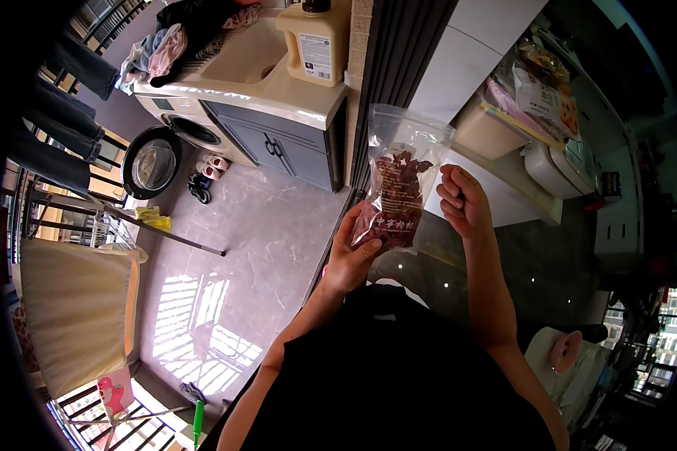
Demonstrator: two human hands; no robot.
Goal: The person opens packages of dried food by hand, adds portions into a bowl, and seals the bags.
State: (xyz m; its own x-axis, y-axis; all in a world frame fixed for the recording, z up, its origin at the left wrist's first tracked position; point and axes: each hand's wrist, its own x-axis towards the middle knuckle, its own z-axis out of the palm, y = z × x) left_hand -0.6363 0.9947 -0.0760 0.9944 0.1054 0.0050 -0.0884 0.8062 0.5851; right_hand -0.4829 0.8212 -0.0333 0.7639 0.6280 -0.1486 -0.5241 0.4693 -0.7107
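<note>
A clear plastic bag of dried goji berries (399, 188) stands upright in front of me, with printed characters on its face. The dark red fill sits in the lower part, and the transparent top is wide. My left hand (351, 255) grips the bag's lower left corner, thumb across the front. Close beside the bag's right edge is my right hand (462, 199), its fingers curled in and closed. What those fingers hold, if anything, cannot be made out.
A counter with a sink (244, 56) and a large beige jug (316, 45) lies ahead left. Below it are a grey cabinet (278, 143) and a washing machine with its door (152, 161) open. Shoes (210, 167) lie on the floor. Food packages (545, 94) crowd the right shelf.
</note>
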